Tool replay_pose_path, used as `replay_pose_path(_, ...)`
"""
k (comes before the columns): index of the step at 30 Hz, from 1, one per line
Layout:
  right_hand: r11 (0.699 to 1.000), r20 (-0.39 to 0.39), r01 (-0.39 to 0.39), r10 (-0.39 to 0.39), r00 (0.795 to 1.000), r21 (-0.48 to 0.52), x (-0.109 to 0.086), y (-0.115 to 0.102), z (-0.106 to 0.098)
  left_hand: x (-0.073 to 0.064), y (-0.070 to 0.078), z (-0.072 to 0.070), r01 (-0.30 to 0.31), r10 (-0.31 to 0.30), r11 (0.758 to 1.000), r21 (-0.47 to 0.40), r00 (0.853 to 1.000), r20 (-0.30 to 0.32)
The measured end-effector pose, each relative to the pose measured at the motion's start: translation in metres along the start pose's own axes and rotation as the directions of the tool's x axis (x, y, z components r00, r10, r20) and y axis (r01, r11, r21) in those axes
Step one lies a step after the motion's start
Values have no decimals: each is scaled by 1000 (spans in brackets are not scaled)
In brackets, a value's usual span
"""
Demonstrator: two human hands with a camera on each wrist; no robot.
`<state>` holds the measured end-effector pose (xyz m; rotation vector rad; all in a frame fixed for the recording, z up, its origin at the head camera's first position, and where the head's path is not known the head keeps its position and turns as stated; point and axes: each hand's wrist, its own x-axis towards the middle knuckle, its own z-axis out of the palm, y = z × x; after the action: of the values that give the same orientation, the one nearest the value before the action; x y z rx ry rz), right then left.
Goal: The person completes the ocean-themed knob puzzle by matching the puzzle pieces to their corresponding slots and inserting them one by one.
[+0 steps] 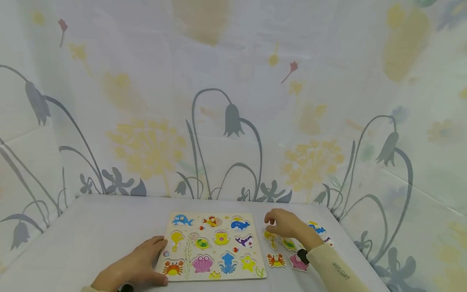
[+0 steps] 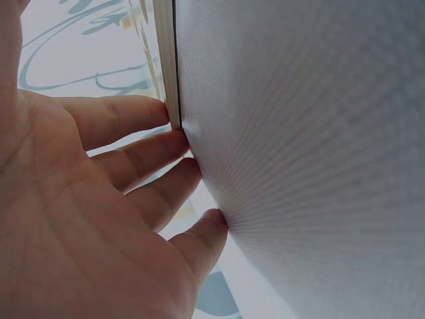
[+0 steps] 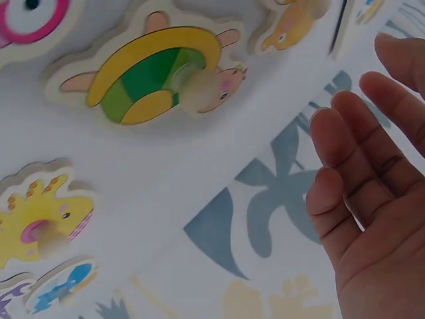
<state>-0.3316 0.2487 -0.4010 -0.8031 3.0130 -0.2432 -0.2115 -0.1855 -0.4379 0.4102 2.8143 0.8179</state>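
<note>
A flat sea-animal puzzle board lies on the white table in the head view. My left hand rests at its left side; in the left wrist view straight fingers touch the board's edge and the tabletop. Just right of the board, my right hand hovers over loose knobbed pieces with relaxed, slightly bent fingers and nothing in them. Beneath it are a yellow seahorse piece and a turtle piece. Nearer lie a crab piece and a pink shell piece, the latter partly hidden by the wrist.
Beyond the right forearm lies a blue whale piece. A yellow fish piece shows in the right wrist view. Behind the table hangs a flower-printed curtain, which also closes both sides.
</note>
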Motion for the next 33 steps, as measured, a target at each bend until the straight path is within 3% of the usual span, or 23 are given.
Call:
replay_pose_path(7, 1000, -35, 25, -25, 999, -8, -15, 17, -8, -1, -1, 0, 19, -19, 1000, -1, 1000, 7)
replay_pose_path(22, 988, -39, -145, 147, 988, 47, -40, 61, -12, 2, -1, 1, 12, -12, 1000, -10, 1000, -1)
replay_pose_path(33, 984, -82, -141, 150, 985, 109, -52, 102, -14, 2, 0, 1, 32, -32, 999, 1, 999, 10)
